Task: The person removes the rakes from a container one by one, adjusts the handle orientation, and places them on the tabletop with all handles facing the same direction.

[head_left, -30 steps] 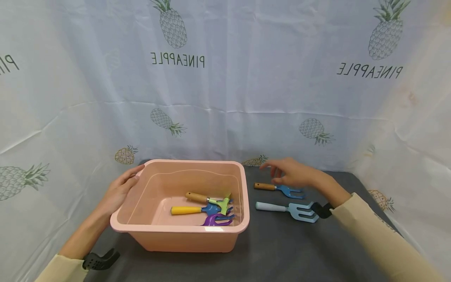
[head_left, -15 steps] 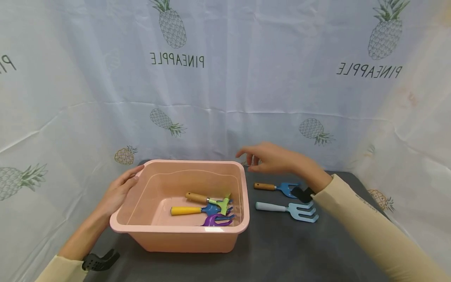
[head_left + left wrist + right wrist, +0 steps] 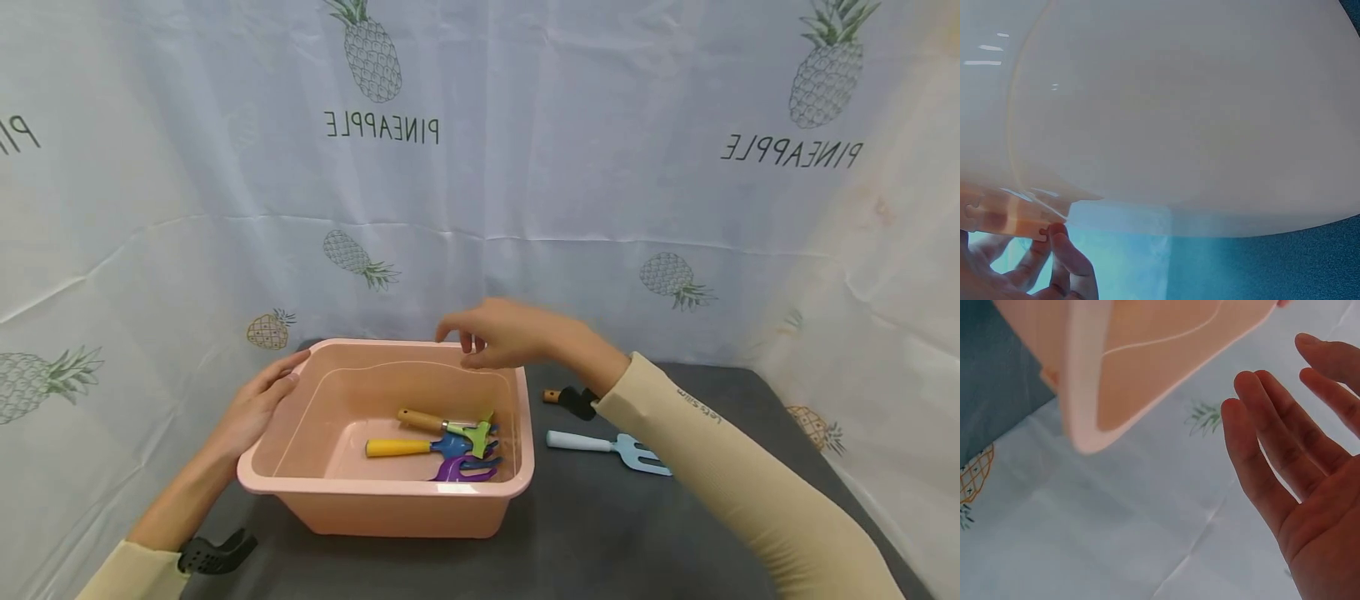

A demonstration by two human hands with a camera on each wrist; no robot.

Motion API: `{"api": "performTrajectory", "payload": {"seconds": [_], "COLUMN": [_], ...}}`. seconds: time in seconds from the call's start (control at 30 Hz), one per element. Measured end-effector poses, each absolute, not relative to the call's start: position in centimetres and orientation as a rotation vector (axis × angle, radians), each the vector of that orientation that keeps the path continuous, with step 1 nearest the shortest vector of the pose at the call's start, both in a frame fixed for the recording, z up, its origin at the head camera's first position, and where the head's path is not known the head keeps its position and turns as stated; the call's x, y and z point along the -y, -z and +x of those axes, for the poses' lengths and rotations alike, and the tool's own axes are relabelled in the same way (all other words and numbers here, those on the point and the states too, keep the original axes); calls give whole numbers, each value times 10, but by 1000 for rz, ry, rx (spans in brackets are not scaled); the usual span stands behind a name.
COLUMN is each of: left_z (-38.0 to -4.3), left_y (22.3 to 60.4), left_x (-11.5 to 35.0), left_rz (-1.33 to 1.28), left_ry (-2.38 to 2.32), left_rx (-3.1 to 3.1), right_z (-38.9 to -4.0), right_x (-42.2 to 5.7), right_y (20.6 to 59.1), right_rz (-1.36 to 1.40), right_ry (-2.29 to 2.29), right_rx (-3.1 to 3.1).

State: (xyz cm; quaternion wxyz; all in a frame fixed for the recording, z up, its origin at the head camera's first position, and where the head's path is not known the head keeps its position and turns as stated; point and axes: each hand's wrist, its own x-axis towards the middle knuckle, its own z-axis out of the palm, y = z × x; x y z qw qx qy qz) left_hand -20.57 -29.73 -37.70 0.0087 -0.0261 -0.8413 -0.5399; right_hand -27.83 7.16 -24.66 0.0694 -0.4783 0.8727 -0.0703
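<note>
The head view was evenly lit, the curtain tinted warm at upper right and a glint caught on the near rim of the tub. The left wrist view was veiled by haze and streaked with glare at upper left. At right wrist, the right hand was shaded, the tub blurred.

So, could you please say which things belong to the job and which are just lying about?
Likely the job's:
peach tub, held by left hand
yellow-handled fork
green tool
purple fork
pale-blue fork
wooden handle

Likely incidental:
pineapple-print curtain
dark tabletop
wristbands
</note>
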Motion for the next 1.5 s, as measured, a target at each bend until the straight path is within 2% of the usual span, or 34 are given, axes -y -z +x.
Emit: {"api": "performTrajectory", "payload": {"seconds": [0.43, 0.83, 1.17, 1.3, 1.5], "left_z": [-206, -205, -205, -204, -204], "left_y": [377, 376, 376, 375, 375], "left_x": [297, 297, 298, 297, 297], "left_rz": [-81, -92, -111, -121, -127], "left_ry": [1707, 1680, 1697, 1699, 1703], "left_rx": [2601, 2613, 2612, 2602, 2592], "right_z": [-292, -303, -303, -301, -298], "right_x": [-23, 6, 13, 14, 15], "right_y": [268, 304, 328, 332, 334], "right_rz": [-1438, -1125, -1059, -960, -959], "right_ry": [307, 465, 599, 551, 318], "right_rx": [-2485, -2372, -2303, -2279, -2312]}}
